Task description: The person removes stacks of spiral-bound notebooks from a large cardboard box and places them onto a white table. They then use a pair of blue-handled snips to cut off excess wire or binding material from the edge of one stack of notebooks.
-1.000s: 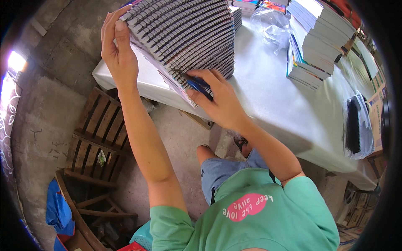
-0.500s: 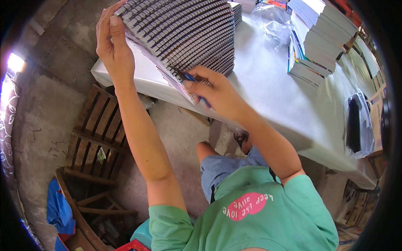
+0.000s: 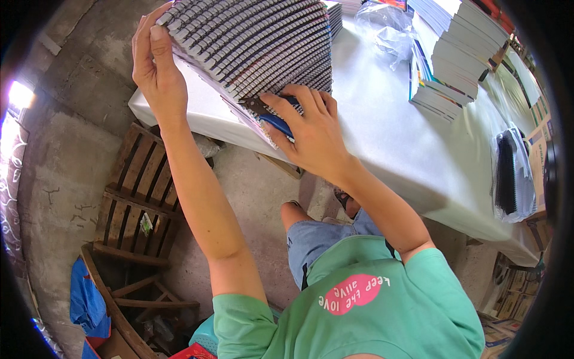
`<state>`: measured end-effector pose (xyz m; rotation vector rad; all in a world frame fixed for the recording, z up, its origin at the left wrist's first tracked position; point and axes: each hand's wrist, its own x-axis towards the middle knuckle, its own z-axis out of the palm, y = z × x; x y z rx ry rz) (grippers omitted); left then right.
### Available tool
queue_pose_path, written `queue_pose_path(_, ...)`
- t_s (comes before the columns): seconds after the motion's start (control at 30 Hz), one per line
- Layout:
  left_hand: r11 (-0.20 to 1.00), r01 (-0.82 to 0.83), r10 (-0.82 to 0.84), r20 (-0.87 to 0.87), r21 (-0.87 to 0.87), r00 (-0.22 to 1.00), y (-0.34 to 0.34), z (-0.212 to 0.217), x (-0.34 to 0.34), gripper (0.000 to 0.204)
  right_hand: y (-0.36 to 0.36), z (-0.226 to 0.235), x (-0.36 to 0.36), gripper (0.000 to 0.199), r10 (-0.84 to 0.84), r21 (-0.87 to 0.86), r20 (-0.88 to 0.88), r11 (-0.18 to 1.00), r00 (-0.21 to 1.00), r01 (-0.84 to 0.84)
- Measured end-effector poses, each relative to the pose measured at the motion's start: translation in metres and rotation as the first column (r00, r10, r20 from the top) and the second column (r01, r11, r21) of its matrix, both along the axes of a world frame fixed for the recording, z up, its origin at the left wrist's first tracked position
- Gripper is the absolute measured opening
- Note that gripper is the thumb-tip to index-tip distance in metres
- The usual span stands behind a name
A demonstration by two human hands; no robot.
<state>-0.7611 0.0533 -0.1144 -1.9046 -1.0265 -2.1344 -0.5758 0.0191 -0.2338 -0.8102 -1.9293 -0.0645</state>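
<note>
**Right hand on pliers at the coil ends, left hand at the stack's upper left corner**

Right hand (image 3: pixel 311 131): fingers and thumb wrapped round blue-handled pliers (image 3: pixel 276 124), dark metal head at the coil ends along the lower left edge of the notebook stack (image 3: pixel 257 51). Can't tell if the plier tips are open.

Left hand (image 3: pixel 160 81): at the stack's upper left corner, thumb along the edge, fingers bent round the outer side. Can't tell whether it's pinching or just bracing.

Stack: coil-bound, dark coils running in rows, spines facing the person. Sits at the left end of the white-covered table (image 3: pixel 382 137), by the near edge.

Further right on the table: crumpled clear plastic bag (image 3: pixel 390 39), then a tall pile of books (image 3: pixel 454 66), spread unevenly. Far right: plastic-wrapped black coils (image 3: pixel 506 179) beside a cardboard box (image 3: pixel 540 158).

Off the table, lower left: slatted wooden chair (image 3: pixel 137 197), blue bag (image 3: pixel 88 299).
</note>
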Motion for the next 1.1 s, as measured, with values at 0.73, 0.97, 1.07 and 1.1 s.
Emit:
queue_pose_path(0.73, 0.999, -0.028, 0.028, 0.021, -0.019, 0.999, -0.001, 0.000, 0.000, 0.036, 0.015, -0.003, 0.004, 0.036, -0.004, 0.144, 0.071, 0.990, 0.997, -0.006)
queue_pose_path(0.97, 0.996, -0.085, 0.085, -0.002, 0.002, 0.996, -0.001, -0.001, 0.001, 0.037, 0.003, 0.003, 0.003, 0.034, 0.107, -0.100, -0.063, 0.989, 0.992, -0.113)
queue_pose_path(1.07, 0.999, -0.053, 0.053, 0.000, 0.003, 0.999, 0.002, -0.003, -0.003, 0.036, 0.008, 0.014, 0.013, 0.032, 0.104, -0.044, 0.048, 0.994, 0.993, -0.102)
queue_pose_path(1.1, 0.999, -0.034, 0.034, 0.006, 0.000, 0.999, 0.002, -0.003, -0.003, 0.036, 0.011, 0.018, 0.016, 0.032, 0.124, -0.044, 0.060, 0.992, 0.990, -0.122)
